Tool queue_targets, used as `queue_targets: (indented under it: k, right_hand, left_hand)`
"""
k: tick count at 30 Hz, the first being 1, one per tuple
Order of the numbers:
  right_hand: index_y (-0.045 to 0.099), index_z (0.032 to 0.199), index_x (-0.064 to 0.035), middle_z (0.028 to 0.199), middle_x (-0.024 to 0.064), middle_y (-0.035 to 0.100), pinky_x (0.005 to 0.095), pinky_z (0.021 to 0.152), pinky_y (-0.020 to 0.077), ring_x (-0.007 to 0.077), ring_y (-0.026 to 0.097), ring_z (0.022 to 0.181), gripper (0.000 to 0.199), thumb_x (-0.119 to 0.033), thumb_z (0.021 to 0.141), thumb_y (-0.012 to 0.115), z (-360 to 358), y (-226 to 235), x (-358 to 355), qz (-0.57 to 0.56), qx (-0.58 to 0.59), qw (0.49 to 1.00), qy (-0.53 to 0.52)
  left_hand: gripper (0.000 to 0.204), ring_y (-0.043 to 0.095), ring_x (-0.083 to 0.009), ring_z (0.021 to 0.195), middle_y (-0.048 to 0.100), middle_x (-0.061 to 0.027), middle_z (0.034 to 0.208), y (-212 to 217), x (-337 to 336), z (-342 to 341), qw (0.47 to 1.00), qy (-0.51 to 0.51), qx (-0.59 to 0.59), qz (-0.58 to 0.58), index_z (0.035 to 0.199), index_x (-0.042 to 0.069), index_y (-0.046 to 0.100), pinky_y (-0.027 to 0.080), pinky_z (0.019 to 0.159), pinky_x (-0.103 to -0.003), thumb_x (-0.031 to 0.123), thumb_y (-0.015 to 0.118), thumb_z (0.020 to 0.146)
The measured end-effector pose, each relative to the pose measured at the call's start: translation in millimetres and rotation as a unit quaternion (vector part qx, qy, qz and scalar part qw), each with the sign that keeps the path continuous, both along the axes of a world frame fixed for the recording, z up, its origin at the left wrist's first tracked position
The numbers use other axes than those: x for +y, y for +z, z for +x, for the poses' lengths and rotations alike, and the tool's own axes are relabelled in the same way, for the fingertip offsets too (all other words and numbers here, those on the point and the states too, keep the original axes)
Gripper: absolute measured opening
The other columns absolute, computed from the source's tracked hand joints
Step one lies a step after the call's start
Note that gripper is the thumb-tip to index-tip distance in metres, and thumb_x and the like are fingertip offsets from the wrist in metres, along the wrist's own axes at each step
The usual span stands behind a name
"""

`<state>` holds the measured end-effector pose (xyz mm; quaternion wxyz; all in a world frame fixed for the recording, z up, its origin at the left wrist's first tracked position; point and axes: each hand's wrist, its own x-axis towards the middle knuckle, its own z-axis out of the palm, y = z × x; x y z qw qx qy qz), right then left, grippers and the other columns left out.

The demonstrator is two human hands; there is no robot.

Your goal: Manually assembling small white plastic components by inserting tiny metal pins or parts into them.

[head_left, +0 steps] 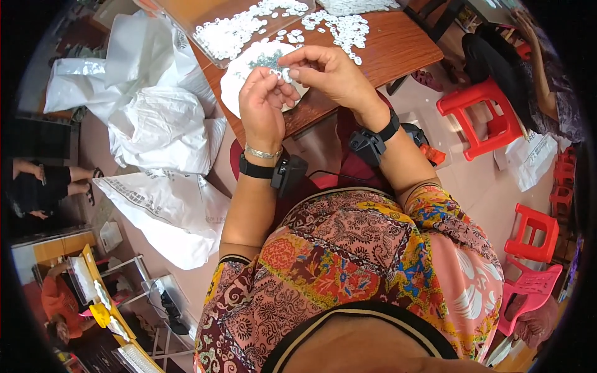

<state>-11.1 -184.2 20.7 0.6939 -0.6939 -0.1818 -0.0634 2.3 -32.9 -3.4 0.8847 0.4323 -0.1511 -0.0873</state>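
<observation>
My left hand (266, 102) and my right hand (336, 74) meet above the near edge of the wooden table. Both are closed, thumbs and fingertips pinched around small white oval pieces (286, 74). Which piece belongs to which hand is hard to separate at this size. Beneath them lies a round white plate-like surface (231, 90), with a heap of small grey pieces (264, 60) on it, partly hidden by my fingers. Many more loose white oval pieces (227, 34) are spread on the table beyond, some showing holes.
The brown wooden table (392, 46) has another pile of white pieces (348, 28) on it. Large white sacks (158, 127) stand on the floor at left. Red plastic stools (479, 118) are at right, near a seated person (547, 93). Other people are at far left.
</observation>
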Motion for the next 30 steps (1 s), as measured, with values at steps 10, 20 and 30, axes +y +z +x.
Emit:
queue_targets:
  k: [10, 20, 30]
  right_hand:
    - [0.064, 0.105, -0.0001, 0.085, 0.0008, 0.064, 0.0202, 0.069, 0.0470, 0.0051, 0.057, 0.077, 0.021, -0.006, 0.084, 0.063, 2.3, -6.4, 5.5, 0.048, -0.010, 0.999, -0.012]
    - [0.067, 0.099, -0.0014, 0.080, 0.0001, 0.063, 0.0200, 0.067, 0.0458, 0.0062, 0.055, 0.072, 0.018, -0.011, 0.083, 0.066, 8.7, -1.2, -19.1, 0.047, -0.002, 0.998, -0.042]
    - [0.067, 0.096, -0.0014, 0.078, -0.0003, 0.062, 0.0199, 0.064, 0.0445, 0.0061, 0.054, 0.070, 0.016, -0.011, 0.083, 0.066, 6.3, -1.0, -13.2, 0.031, 0.005, 0.999, -0.043]
  left_hand:
    - [0.011, 0.058, -0.0187, 0.059, 0.058, -0.0096, 0.070, 6.8, -6.3, -5.7, 0.998, 0.065, 0.000, -0.019, 0.085, 0.001, 0.051, 0.046, 0.054, -0.025, 0.010, 0.047, 0.090]
    - [0.012, 0.048, -0.0090, 0.049, 0.050, -0.0010, 0.060, 3.6, -6.4, -6.3, 0.990, 0.057, -0.008, 0.130, 0.077, 0.004, 0.053, 0.036, 0.046, -0.019, 0.012, 0.050, 0.086]
    - [0.012, 0.046, -0.0074, 0.049, 0.049, 0.0006, 0.059, 5.0, -8.3, -7.7, 0.985, 0.070, 0.000, 0.158, 0.076, 0.005, 0.053, 0.035, 0.045, -0.019, 0.012, 0.051, 0.085]
